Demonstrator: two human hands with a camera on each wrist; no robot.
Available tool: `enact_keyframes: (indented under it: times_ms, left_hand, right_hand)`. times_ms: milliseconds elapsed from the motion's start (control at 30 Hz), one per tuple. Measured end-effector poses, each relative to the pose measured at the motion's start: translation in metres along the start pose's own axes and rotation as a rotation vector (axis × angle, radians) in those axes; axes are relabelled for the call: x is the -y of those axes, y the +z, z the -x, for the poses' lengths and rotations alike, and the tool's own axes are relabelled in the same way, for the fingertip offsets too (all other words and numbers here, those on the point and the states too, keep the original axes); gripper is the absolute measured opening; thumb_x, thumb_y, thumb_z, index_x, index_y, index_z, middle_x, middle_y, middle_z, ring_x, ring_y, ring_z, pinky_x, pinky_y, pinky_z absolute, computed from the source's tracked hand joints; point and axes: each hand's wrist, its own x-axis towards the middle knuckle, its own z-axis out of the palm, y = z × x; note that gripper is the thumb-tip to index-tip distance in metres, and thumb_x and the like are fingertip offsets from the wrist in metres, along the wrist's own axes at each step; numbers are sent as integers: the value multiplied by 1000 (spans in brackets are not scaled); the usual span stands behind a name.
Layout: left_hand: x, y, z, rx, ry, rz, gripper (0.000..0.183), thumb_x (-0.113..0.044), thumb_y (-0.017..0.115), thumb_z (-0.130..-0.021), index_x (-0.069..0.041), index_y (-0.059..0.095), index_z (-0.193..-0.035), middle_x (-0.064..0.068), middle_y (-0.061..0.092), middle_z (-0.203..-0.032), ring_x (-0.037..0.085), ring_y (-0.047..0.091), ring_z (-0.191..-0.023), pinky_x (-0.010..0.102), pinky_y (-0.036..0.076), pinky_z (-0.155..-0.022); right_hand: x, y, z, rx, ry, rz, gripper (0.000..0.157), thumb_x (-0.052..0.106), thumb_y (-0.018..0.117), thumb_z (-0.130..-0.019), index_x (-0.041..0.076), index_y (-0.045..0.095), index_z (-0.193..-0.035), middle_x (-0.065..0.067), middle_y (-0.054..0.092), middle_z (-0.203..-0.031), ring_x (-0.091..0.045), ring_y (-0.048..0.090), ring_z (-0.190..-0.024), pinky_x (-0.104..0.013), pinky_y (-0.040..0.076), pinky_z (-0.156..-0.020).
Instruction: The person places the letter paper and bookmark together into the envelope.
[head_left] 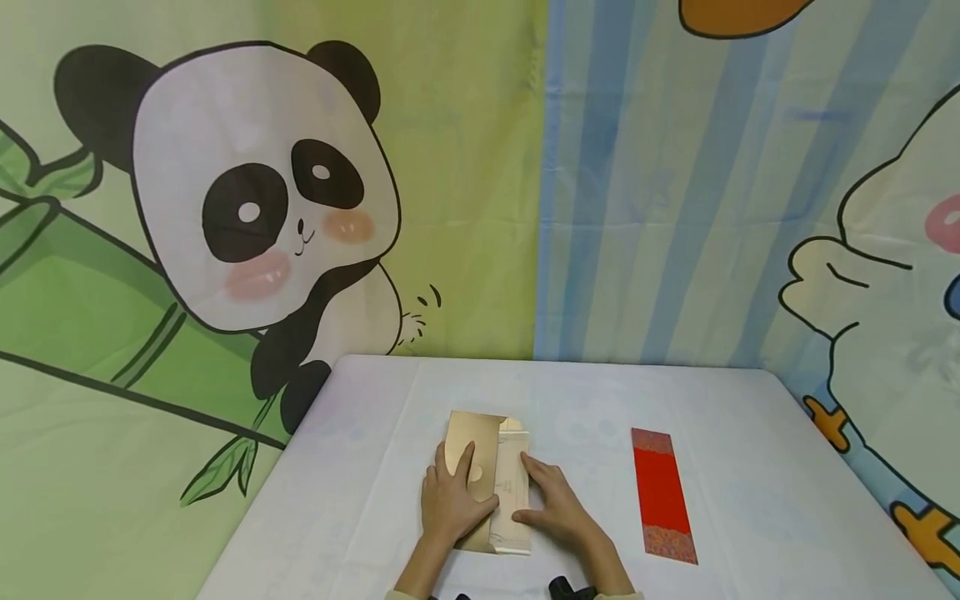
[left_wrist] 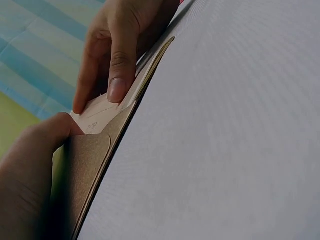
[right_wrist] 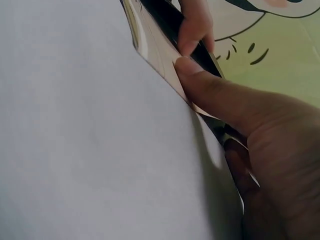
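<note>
A flat gold paper envelope (head_left: 474, 427) lies on the white table, with a cream paper panel (head_left: 513, 468) bearing faint printed lines along its right side. My left hand (head_left: 452, 502) rests on the gold part, fingers spread and thumb touching the cream panel's left edge. From the right, my right hand (head_left: 566, 508) pinches the panel's edge; its thumb (right_wrist: 207, 87) lies on top of the paper in the right wrist view. Seen from the left wrist, the gold layer (left_wrist: 90, 165) has a rounded corner and overlaps the cream paper (left_wrist: 95, 115). Part of the right fingers is hidden.
A long red strip (head_left: 662, 492) with patterned ends lies to the right on the white tabletop (head_left: 375, 467). Behind the table hangs a printed cloth (head_left: 465, 167) with a cartoon panda. A black object (head_left: 570, 589) shows beside the right wrist.
</note>
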Motion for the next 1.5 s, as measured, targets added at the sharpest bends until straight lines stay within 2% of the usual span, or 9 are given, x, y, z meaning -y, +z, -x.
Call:
enact_keyframes:
  times_ms: [233, 500, 833, 1000, 1167, 1367, 1500]
  left_hand:
    - [1, -1, -2, -20, 17, -7, 92, -62, 64, -56, -24, 45, -138, 26, 29, -140, 23, 40, -76, 35, 35, -67]
    - [1, -1, 0, 15, -4, -4, 93, -63, 64, -56, -26, 44, -139, 25, 28, -142, 23, 39, -76, 34, 34, -68]
    - [2, -1, 0, -3, -2, 3, 92, -62, 64, -55, -26, 45, -138, 25, 29, -141, 24, 41, -78, 36, 36, -69]
    - [2, 1, 0, 16, 0, -2, 92, -62, 63, -57, -26, 43, -139, 25, 27, -142, 25, 41, -80, 37, 36, -71]
    - [2, 1, 1, 23, 1, -3, 92, -62, 64, -57, -26, 43, -139, 25, 27, -142, 25, 41, -79, 36, 35, -70]
    - [1, -1, 0, 16, 6, -9, 92, -62, 64, -57, -26, 44, -139, 26, 27, -142, 25, 41, -79, 37, 36, -69]
    - [2, 0, 1, 24, 0, -10, 92, -62, 63, -57, -27, 43, -139, 25, 27, -142, 25, 41, -80, 37, 36, -71]
  right_hand:
    - [5, 4, -5, -18, 5, 57, 97, 54, 72, -66, 9, 34, -143, -7, 45, -138, -19, 39, -110, -46, 37, -91]
    - [5, -1, -1, 36, 10, 44, 99, 51, 75, -64, 6, 35, -142, -8, 41, -140, -24, 38, -116, -49, 34, -95]
    - [8, 8, -4, -22, -51, 144, 99, 59, 70, -65, 7, 36, -142, -4, 43, -140, -21, 39, -110, -46, 38, -89]
    - [5, 4, 0, -3, -19, 84, 101, 56, 73, -62, 7, 36, -142, -4, 46, -135, -19, 38, -112, -45, 38, -91]
    - [3, 0, 1, 31, -30, 49, 101, 55, 74, -62, 6, 36, -141, -5, 40, -142, -21, 37, -116, -47, 35, -94]
    - [8, 5, -4, 24, -67, 96, 98, 56, 73, -63, 7, 38, -140, -4, 40, -142, -24, 38, -117, -52, 33, -91]
    - [12, 9, -7, 22, -76, 130, 98, 57, 72, -63, 7, 39, -140, -4, 41, -142, -23, 39, -117, -51, 32, -90]
